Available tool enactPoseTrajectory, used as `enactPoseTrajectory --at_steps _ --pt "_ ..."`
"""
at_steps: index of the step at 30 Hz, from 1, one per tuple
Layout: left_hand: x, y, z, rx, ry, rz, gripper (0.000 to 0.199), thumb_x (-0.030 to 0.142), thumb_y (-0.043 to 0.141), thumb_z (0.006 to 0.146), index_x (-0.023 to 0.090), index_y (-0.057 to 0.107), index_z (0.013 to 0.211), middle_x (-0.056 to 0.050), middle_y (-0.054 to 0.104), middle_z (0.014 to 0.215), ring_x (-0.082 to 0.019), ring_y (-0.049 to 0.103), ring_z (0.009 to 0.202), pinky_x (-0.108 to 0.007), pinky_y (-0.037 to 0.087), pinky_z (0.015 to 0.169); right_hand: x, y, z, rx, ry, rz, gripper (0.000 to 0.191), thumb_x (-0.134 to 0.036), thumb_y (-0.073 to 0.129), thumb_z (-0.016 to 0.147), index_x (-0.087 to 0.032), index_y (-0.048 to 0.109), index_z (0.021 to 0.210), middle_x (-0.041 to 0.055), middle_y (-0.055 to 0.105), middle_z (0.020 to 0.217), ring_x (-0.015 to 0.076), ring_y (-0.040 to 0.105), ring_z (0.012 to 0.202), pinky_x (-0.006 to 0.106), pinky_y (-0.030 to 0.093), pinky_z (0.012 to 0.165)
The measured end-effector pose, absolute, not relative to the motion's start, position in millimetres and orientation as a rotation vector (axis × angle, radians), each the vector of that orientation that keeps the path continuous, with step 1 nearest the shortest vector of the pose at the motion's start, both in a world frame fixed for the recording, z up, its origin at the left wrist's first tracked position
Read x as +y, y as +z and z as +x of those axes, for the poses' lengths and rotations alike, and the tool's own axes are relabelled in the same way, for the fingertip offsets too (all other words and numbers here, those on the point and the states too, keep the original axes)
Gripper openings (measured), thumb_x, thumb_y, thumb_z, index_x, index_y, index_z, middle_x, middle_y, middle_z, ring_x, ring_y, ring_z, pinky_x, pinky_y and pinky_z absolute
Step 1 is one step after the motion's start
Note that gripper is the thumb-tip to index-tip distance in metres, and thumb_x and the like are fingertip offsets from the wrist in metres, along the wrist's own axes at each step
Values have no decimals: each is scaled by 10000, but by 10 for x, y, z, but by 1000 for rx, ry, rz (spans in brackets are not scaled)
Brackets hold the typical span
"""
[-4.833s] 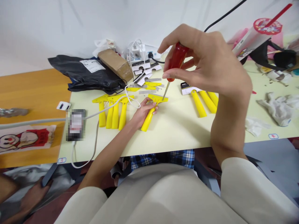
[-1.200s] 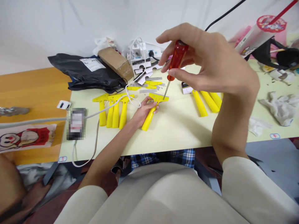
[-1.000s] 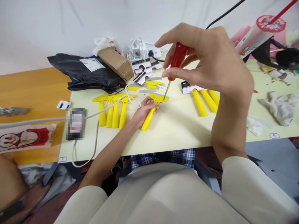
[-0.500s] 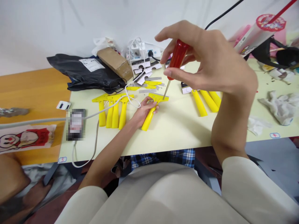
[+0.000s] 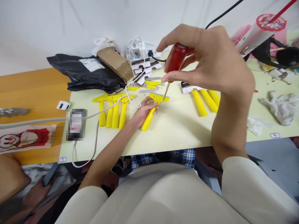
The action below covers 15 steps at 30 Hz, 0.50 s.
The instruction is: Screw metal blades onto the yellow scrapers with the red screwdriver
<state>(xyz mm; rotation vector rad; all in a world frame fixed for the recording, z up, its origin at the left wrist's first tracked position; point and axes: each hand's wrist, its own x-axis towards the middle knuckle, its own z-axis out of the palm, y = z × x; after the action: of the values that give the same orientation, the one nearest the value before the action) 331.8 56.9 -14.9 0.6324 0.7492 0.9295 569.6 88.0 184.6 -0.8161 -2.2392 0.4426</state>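
My left hand (image 5: 145,109) is closed around a yellow scraper (image 5: 148,119), just below its wide head. Above it, my right hand (image 5: 205,59) grips a screwdriver (image 5: 176,60) by its red handle, fingers around the sides. The screwdriver's thin shaft slants down, its tip at a screw near the right end of the scraper head. Several yellow scrapers (image 5: 112,112) lie in a row left of my left hand. Beyond the held scraper are loose blades and yellow head plates (image 5: 153,83).
Several scrapers with black-and-white blade covers (image 5: 199,102) lie to the right. At the back are a black plastic bag (image 5: 86,73), a cardboard box (image 5: 115,63) and a power strip (image 5: 154,51). A white cable (image 5: 109,107) crosses the left scrapers. A phone (image 5: 76,124) lies left; crumpled tissue (image 5: 281,105) right.
My right hand has turned slightly with the screwdriver, its fingers and the handle shifting a little. The tip stays at the scraper head, and my left hand keeps its hold.
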Motion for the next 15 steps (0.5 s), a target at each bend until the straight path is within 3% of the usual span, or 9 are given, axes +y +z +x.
enactPoseTrajectory --at_steps 5,10,15 --pt "571 -164 3312 743 948 616 400 171 941 800 201 606 1016 -37 677 1026 -117 671 806 -216 453 608 842 1874 5708 -2342 536 -815 639 -206 805 896 -376 629 1487 -17 771 1304 269 781 1089 422 703 971" --pt "572 -176 3312 719 941 630 392 171 929 817 202 608 1040 -29 674 1020 -113 668 798 -212 453 605 872 1859 5701 -2305 543 -821 582 -285 872 935 -449 648 1446 -90 818 1076 245 820 987 402 714 965" --pt "573 -177 3313 727 927 645 396 175 929 811 203 612 1046 -29 669 1001 -122 674 796 -219 451 599 897 1841 5685 -2246 470 -835 455 -452 938 907 -488 718 1304 -111 809 1007 236 827 934 375 722 913"
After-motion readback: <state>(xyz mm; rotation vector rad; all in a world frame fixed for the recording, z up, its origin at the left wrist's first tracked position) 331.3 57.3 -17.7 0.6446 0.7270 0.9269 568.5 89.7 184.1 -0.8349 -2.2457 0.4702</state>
